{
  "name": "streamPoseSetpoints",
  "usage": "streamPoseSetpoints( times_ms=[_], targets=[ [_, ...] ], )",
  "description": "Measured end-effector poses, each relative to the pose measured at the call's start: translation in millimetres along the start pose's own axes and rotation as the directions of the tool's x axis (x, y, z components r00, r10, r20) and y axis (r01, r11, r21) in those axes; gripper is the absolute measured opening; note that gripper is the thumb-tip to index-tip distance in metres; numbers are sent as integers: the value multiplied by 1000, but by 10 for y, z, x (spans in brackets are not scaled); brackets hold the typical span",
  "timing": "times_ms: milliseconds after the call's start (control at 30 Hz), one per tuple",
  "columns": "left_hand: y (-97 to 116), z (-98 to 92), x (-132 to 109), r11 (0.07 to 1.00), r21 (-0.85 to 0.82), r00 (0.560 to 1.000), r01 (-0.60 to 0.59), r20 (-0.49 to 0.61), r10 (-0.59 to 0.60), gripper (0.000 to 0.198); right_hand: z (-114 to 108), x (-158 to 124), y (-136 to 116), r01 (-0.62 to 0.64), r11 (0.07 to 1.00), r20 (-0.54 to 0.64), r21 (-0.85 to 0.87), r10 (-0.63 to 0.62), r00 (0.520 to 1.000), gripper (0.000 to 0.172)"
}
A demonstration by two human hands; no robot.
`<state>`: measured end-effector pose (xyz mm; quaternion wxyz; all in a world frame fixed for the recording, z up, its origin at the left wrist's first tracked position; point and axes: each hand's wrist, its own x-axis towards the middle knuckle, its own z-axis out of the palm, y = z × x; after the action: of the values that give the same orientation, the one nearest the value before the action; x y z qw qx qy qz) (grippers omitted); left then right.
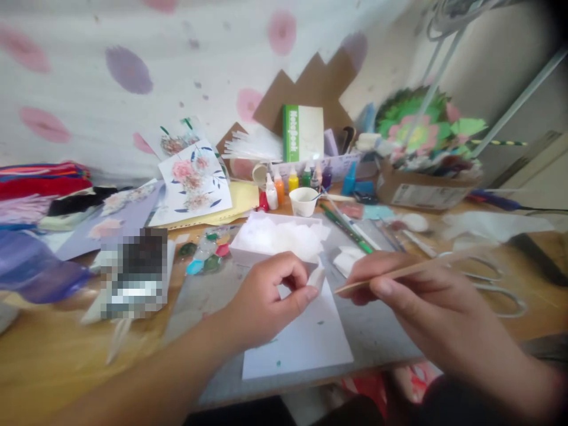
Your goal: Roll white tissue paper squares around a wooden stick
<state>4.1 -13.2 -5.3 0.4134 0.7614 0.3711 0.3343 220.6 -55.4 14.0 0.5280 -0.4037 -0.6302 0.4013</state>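
Observation:
My left hand [273,299] pinches a small white piece [316,277] between thumb and forefinger, above a white sheet of paper [306,349]. The piece looks whitish and pointed; its exact kind cannot be made out. In my right hand [417,302] lies a thin, flat wooden stick [426,268], its narrow tip aimed at the left hand and a short gap away from it. Just behind the left hand stands an open white box [245,255] filled with fluffy white cotton-like stuff [284,235]. Small green specks dot the paper.
A grey mat [204,313] covers the table's middle. Behind stand paint bottles [293,179], a white cup [303,204] and a notebook [310,133]. Paint blobs [213,263] lie left, scissors [501,299] right. A cardboard box [417,189] stands at back right.

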Motion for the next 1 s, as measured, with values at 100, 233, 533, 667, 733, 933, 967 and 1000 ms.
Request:
streamPoseSetpoints(
  times_ms=[100, 233, 533, 667, 733, 933, 967, 1000],
  targets=[
    [-102, -19, -50, 995, 74, 997, -70, -10, 71, 17, 56, 45, 37, 31, 998, 5, -55, -31, 1000, 9],
    [-128, -42, -81, 965, 210, 986, -158, -16, 165, 18, 109, 84, 86, 137, 959, 45, -249, -129, 991, 9],
    [-126, -18, -105, 905, 363, 972, -223, 18, 233, 18, 178, 170, 111, 264, 869, 125, -419, -232, 965, 11],
    [-133, -16, -117, 905, 352, 968, -238, 5, 252, 17, 202, 183, 112, 264, 864, 140, -429, -225, 964, 12],
    [-140, -11, -111, 911, 338, 967, -239, 1, 253, 16, 206, 181, 111, 240, 884, 121, -402, -209, 970, 12],
    [-125, 4, -92, 983, 138, 992, -118, -36, 124, 15, 231, 178, 112, 121, 957, 38, -264, -115, 993, 11],
    [-118, 7, -91, 997, 57, 998, -45, -34, 47, 16, 236, 181, 111, 105, 966, 32, -238, -100, 994, 12],
    [-111, 12, -90, 998, -48, 999, 37, -21, -38, 17, 240, 184, 110, 89, 974, 26, -210, -85, 996, 13]
  ],
)
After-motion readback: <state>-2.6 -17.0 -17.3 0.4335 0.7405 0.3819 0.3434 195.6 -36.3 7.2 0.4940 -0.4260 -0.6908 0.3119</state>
